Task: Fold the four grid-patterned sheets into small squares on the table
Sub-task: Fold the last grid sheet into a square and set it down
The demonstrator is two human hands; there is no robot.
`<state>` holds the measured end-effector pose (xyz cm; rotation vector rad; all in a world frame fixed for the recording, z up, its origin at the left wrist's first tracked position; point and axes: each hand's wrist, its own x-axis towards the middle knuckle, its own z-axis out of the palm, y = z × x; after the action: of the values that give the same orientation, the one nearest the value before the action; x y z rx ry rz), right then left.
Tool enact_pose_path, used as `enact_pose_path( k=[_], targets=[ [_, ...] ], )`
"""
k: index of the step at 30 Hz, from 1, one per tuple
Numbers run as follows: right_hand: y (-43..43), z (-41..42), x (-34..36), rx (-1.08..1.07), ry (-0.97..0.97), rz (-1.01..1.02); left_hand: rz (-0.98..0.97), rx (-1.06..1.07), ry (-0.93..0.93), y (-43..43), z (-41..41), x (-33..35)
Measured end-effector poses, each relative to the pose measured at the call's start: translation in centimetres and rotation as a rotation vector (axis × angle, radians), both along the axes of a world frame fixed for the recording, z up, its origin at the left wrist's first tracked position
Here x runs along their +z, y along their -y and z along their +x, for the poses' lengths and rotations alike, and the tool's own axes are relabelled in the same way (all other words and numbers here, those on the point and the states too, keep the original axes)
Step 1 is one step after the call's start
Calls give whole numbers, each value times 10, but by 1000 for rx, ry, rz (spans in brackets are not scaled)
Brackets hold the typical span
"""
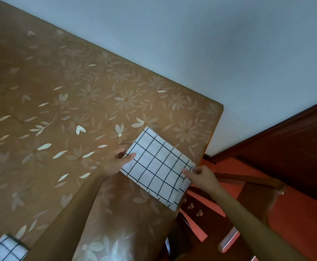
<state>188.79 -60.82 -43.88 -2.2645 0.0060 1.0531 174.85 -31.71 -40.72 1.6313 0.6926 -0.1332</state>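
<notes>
White grid sheet (158, 167) between pinching hands (116, 162)

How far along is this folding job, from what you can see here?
Partway, as far as this view shows. In hand: one grid sheet, already folded into a layered rectangle near the table's right edge, left hand and right hand pinching opposite ends. Another grid piece lies at the lower left, mostly cut off, so its state is unclear. The other two sheets aren't visible.
</notes>
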Motion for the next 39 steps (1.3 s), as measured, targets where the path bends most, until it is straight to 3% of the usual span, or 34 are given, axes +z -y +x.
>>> enact_pose_path(
  k=[3,6,15,19,24,33,39],
  targets=[
    [-5,-7,2,-66,10,47,-173,159,-134,2,-20,-11],
    [-9,-12,0,-101,12,10,-273,246,-155,7,-40,-28],
    [-9,-22,-3,-199,-185,68,-551,231,-111,28,-52,-18],
    [-7,-26,2,-195,-278,72,-389,138,-205,34,-53,-15],
    [1,-27,7,-61,-154,46,-318,91,-269,46,-53,-13],
    [-2,-29,21,4,62,220,-341,150,-123,63,-54,-8],
    [-9,-33,14,-13,-3,272,-251,192,-144,64,-57,-10]
  ],
)
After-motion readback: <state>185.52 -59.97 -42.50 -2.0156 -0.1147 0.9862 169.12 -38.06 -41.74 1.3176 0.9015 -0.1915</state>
